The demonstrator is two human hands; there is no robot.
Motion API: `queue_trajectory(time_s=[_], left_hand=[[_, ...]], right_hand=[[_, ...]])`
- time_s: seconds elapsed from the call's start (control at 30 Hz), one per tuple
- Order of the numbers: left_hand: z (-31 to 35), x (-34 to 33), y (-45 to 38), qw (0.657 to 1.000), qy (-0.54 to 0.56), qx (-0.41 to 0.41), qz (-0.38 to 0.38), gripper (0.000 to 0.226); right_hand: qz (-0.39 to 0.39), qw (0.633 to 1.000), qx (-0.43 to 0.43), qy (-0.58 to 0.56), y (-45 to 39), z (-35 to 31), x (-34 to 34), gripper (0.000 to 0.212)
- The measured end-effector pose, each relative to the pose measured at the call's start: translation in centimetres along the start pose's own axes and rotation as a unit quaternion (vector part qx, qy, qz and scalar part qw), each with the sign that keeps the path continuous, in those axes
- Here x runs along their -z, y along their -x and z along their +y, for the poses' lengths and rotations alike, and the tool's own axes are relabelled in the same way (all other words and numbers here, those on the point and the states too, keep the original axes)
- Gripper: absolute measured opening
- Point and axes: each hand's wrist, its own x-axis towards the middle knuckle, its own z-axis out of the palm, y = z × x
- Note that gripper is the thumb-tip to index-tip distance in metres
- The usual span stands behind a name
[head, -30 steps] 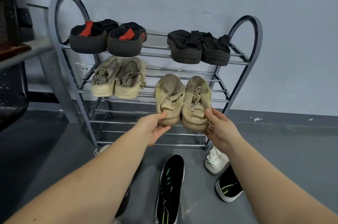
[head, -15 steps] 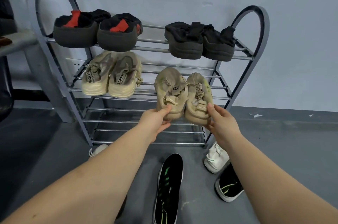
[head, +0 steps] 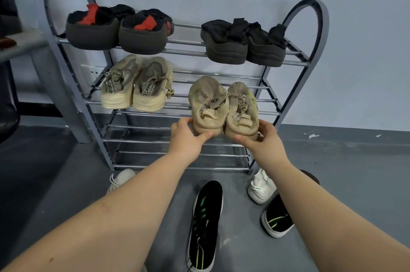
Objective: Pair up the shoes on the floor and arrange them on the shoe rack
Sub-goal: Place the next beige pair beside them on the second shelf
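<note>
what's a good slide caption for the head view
Both hands, left hand and right hand, grip a beige sneaker pair at the shoe rack; unpaired shoes remain on the floor.

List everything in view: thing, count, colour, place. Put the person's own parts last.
shoe rack: one, grey metal, against the wall
dark slippers with red lining: two, top shelf, left
black slippers: two, top shelf, right
beige sneakers: two, second shelf, left
tan sneakers: two, heels toward the camera at the second shelf's right end, held
white sneakers: two, on the floor, one at each front corner of the rack
black sneakers with green stripes: two, on the floor, centre and right
grey table: one, left edge
left hand: one, grips the left tan sneaker's heel
right hand: one, grips the right tan sneaker's heel
</note>
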Motion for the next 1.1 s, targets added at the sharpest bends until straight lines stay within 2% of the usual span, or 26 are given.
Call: queue_trajectory(time_s=[0.2,0.33,0.57,0.83,1.1], left_hand=[[-0.1,-0.7,-0.3,0.99,-0.119,-0.048,0.055,0.064],[-0.1,-1.2,-0.7,0.981,-0.172,-0.058,0.074,0.063],[0.2,-2.5,-1.4,0.984,-0.134,-0.055,0.103,0.058],[0.3,-3.6,-3.2,0.988,-0.097,-0.043,0.115,0.053],[0.8,-5.0,-4.9,0.987,-0.09,-0.043,0.124,0.054]], right_hand=[[0.034,0.999,0.016,0.025,-1.0,0.2,-0.2,0.066],[0.083,0.997,0.003,0.002,-1.6,0.4,-0.7,0.065],[0.131,0.991,-0.007,0.003,-2.8,0.7,-2.0,0.062],[0.139,0.99,0.01,-0.01,-4.2,0.7,-2.8,0.051],[0.149,0.989,0.015,0.011,-6.2,1.2,-3.2,0.058]])
